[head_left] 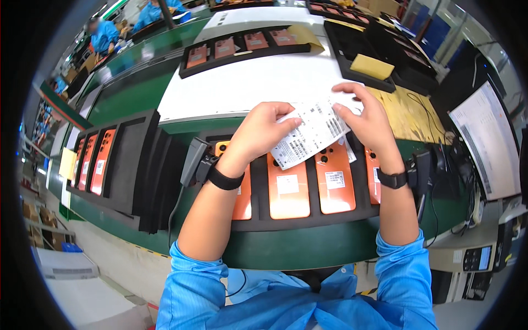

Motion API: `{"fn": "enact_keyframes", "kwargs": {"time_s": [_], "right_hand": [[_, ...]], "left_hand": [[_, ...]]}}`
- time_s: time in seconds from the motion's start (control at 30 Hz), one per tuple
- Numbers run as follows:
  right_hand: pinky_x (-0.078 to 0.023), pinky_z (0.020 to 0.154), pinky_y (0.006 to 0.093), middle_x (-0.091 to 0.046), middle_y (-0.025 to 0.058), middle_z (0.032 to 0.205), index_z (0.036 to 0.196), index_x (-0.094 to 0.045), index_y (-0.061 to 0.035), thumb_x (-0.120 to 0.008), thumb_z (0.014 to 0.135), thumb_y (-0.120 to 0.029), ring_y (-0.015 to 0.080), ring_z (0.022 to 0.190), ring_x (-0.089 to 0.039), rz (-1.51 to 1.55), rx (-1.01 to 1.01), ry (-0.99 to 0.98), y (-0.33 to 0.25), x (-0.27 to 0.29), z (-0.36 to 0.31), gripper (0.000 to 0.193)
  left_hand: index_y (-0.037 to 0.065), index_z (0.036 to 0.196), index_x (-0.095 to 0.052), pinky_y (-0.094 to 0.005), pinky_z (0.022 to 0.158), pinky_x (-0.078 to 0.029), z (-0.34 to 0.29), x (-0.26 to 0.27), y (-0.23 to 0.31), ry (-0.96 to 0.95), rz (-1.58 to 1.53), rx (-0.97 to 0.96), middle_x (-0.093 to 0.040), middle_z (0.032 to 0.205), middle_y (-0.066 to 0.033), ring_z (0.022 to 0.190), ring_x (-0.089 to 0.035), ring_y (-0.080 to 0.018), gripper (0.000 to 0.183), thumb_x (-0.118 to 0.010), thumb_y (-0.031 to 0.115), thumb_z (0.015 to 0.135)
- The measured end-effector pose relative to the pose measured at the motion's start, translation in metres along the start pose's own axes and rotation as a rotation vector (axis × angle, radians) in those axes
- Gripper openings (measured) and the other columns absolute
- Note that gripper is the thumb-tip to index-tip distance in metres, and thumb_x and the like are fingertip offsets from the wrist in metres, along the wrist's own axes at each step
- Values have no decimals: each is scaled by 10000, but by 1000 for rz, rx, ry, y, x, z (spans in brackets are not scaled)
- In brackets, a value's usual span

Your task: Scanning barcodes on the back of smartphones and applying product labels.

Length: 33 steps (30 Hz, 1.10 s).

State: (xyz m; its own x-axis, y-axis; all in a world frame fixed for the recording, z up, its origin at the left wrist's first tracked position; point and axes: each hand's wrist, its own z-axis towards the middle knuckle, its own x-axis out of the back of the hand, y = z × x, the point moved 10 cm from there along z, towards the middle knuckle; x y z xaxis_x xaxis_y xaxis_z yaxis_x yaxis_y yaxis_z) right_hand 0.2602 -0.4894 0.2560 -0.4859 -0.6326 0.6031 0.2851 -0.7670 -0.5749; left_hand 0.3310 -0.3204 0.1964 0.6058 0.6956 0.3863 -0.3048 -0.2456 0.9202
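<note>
My left hand [262,129] pinches a white sheet of printed labels [305,137] at its upper left edge, thumb on top. My right hand [366,118] is at the sheet's upper right corner, its thumb on the sheet and its index finger curved beyond the edge. The sheet hangs tilted over a black foam tray [258,221] and covers the upper part of some phones in it. Several orange phones lie there face down, among them one in the middle [289,201] and one right of it [336,192], each with a white label on its back.
On the left is a stack of black trays [129,181] holding orange phones. Another phone tray [242,58] lies across the white bench surface. Yellow paper [372,67] rests on black trays at the far right. A monitor [487,143] and cables stand right. People in blue work farther off.
</note>
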Motion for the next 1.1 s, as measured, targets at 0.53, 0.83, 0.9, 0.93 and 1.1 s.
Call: {"fn": "enact_keyframes", "kwargs": {"time_s": [0.53, 0.83, 0.9, 0.93, 1.1], "right_hand": [[-484, 735, 376, -692, 85, 776, 836, -704, -65, -709, 823, -168, 283, 714, -637, -25, 159, -120, -46, -43, -6, 104], [-503, 672, 252, -716, 74, 817, 921, -715, 13, -690, 879, -86, 113, 714, -646, 142, -55, -135, -14, -45, -7, 110], [-505, 659, 269, -715, 92, 798, 921, -717, 9, -692, 880, -116, 136, 701, -655, 199, -160, -60, 18, -40, -7, 133], [-506, 645, 285, -714, 110, 779, 920, -720, 5, -695, 882, -146, 159, 687, -665, 262, -261, 1, 41, -36, -8, 157], [-485, 620, 264, -694, 69, 746, 956, -678, 19, -660, 916, -125, 110, 686, -640, 278, -489, 271, 129, 8, -15, 150]], "left_hand": [[50, 873, -716, -482, 685, -516, -14, -5, 37, 221, 630, -280, -666, 783, -200, 769, -651, -400, 159, -638, 188, 885], [52, 873, -689, -425, 626, -523, -23, -14, 54, 257, 822, -332, -678, 750, -147, 703, -668, -339, 103, -617, 125, 883], [50, 894, -697, -419, 629, -527, -30, -14, 62, 299, 775, -375, -683, 761, -151, 710, -671, -341, 105, -616, 118, 884], [49, 916, -704, -413, 632, -531, -35, -8, 67, 345, 724, -402, -688, 771, -155, 718, -674, -343, 113, -615, 110, 884], [-25, 872, -672, -261, 602, -496, -29, 25, 27, 120, -96, -78, -692, 765, -40, 671, -656, -108, 277, -561, 187, 1012]]}}
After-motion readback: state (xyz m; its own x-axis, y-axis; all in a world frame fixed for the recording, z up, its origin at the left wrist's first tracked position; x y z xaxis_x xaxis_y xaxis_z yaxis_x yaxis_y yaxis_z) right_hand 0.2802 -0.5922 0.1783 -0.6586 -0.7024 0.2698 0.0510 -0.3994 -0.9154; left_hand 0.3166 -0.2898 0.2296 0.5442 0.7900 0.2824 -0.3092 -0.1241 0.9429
